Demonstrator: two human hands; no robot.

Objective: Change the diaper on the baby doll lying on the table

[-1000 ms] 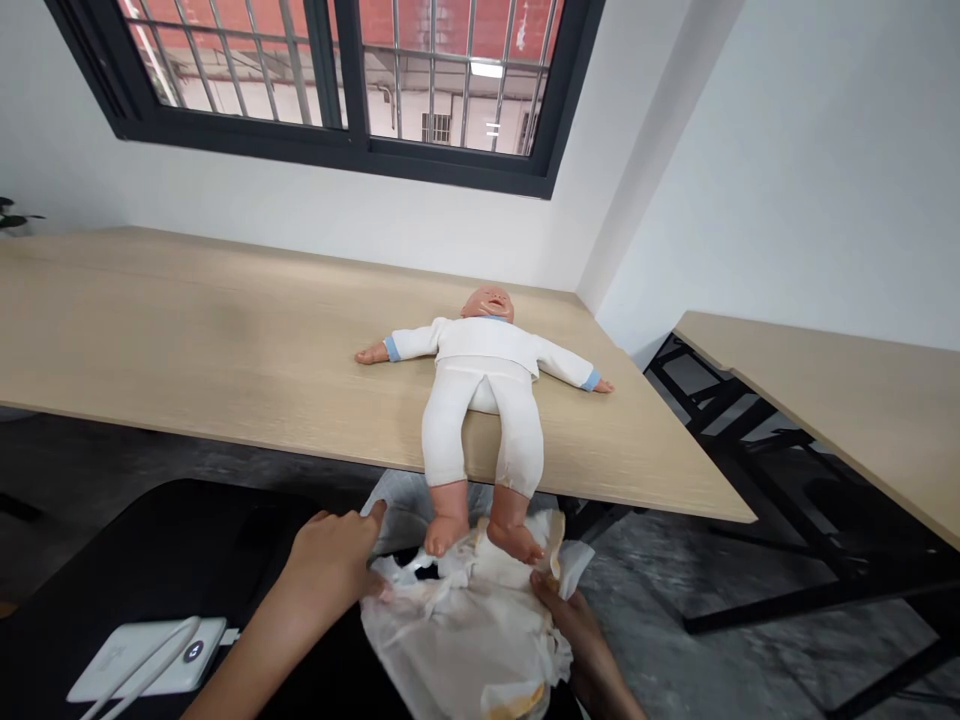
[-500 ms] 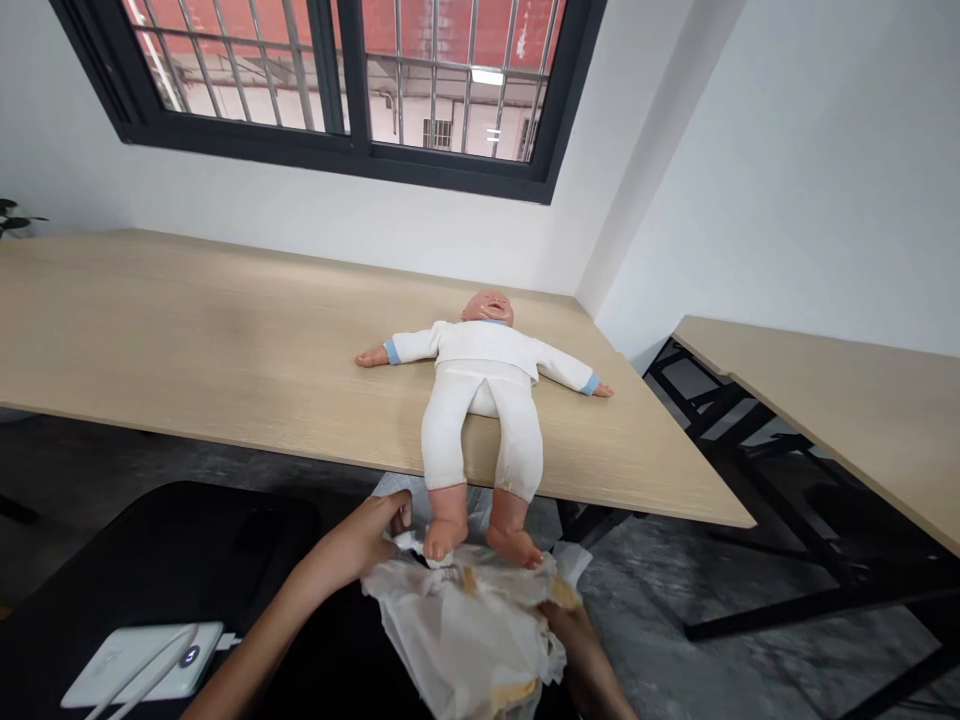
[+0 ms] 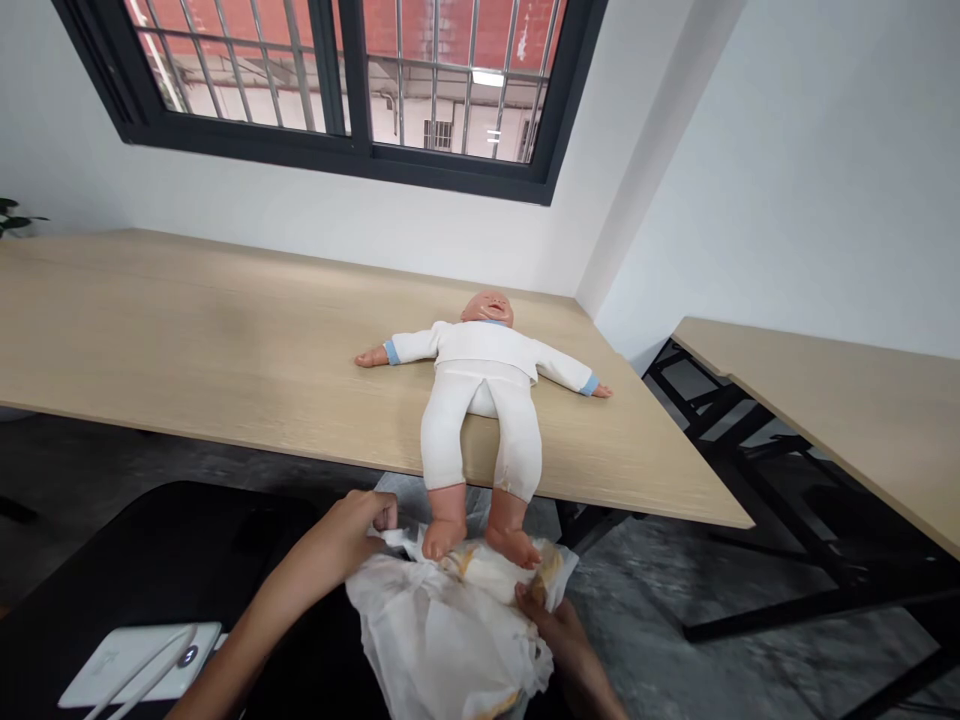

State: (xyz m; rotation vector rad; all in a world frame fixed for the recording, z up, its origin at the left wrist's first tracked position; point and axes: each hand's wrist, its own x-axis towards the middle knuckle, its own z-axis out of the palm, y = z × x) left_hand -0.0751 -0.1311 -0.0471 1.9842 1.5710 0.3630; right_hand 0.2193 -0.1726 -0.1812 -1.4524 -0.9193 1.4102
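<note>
Doll [image 3: 484,374]: white suit [image 3: 486,343], light-blue cuffs [image 3: 391,352] and collar [image 3: 491,321]; feet [image 3: 516,546] pinkish orange. Plastic [image 3: 442,630]: translucent white, marked with ochre-yellow patches. Tabletop [image 3: 225,335]: pale beige, with a fine wood grain. Power bank [image 3: 112,655]: white, with a dark oval display [image 3: 187,656]; its cable [image 3: 154,671], white. Chair [image 3: 202,530]: plain black. Floor [image 3: 637,650]: mottled dark grey. Window frame [image 3: 352,152]: charcoal grey; bars [image 3: 434,75], silvery grey. Walls [image 3: 847,180]: plain white.
</note>
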